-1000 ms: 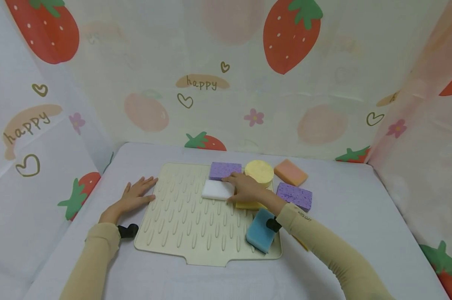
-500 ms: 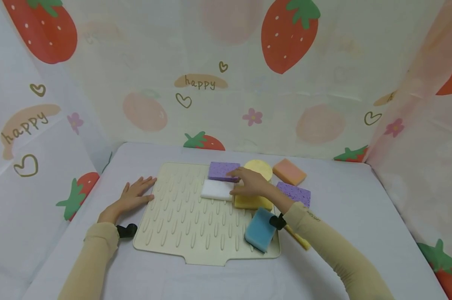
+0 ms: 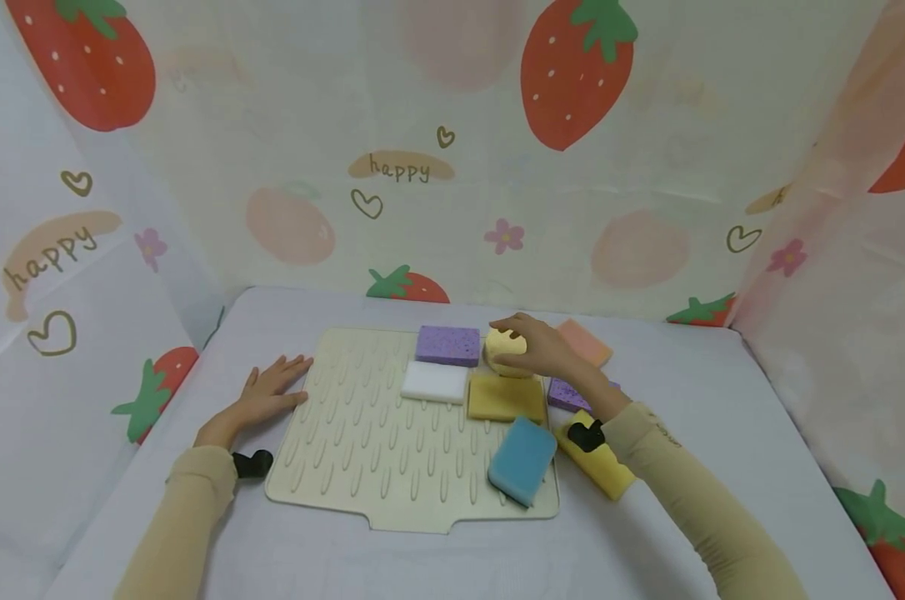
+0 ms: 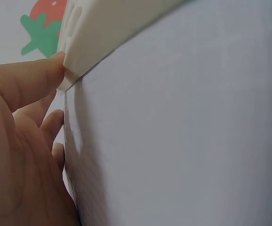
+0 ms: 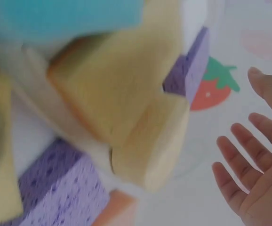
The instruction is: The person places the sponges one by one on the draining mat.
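With our left hand [image 3: 268,396] straight-fingered against the ridged cream rectangular mat [image 3: 362,429], we should brace it there and let our right hand [image 3: 540,348], loosely spread and empty, only lightly nudge the nearby round pale-yellow foam sponge [image 5: 150,143] on the mat's far right corner.

Right hand [image 3: 546,347]: has moved rightward; its fingers now overlap the round pale-yellow sponge [image 3: 501,345] in head view.
White sponge [image 3: 433,382]: now left of the fingers, apart.
Ochre sponge [image 3: 507,398]: now uncovered, nearer than the fingers.
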Tool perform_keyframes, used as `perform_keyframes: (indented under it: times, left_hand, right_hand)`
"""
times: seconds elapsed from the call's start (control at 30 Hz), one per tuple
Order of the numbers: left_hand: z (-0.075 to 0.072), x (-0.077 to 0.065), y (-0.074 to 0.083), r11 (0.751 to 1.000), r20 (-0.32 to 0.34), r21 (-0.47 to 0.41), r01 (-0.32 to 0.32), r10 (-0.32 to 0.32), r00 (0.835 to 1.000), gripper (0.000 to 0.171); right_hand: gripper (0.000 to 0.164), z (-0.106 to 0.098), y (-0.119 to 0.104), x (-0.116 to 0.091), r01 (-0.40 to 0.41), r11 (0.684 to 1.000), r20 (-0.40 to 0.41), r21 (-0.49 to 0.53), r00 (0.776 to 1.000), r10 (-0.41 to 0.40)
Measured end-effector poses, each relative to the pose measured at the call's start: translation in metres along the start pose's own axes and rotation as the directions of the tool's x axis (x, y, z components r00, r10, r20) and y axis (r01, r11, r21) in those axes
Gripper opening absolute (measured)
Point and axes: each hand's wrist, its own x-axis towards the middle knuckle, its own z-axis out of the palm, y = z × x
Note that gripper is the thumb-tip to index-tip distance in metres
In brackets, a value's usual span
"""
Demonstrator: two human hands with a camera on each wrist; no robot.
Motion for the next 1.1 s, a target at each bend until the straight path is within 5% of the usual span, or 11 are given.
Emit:
perform_keyframes:
  times: [0.23, 0.73, 1.1]
  left_hand:
    - [0.0, -0.004, -0.005, 0.999, -0.026, 0.02, -0.046, 0.047, 0.999, 0.064]
    - [0.0, -0.004, 0.0, 0.999, -0.022, 0.031, -0.02, 0.021, 1.0, 0.063]
    - [-0.001, -0.003, 0.002, 1.0, 0.018, 0.027, 0.005, -0.006, 1.0, 0.066]
  right_hand:
    - [0.058, -0.014, 0.016, -0.01, -0.059, 0.998, -0.049, -0.001, 0.997, 0.059]
    - [0.057, -0.036, 0.058, -0.037, -0.145, 0.987, -0.209, -0.066, 0.969, 0.129]
    - [0.059, -0.039, 0.092, -0.056, -0.196, 0.976, -0.219, -0.097, 0.961, 0.171]
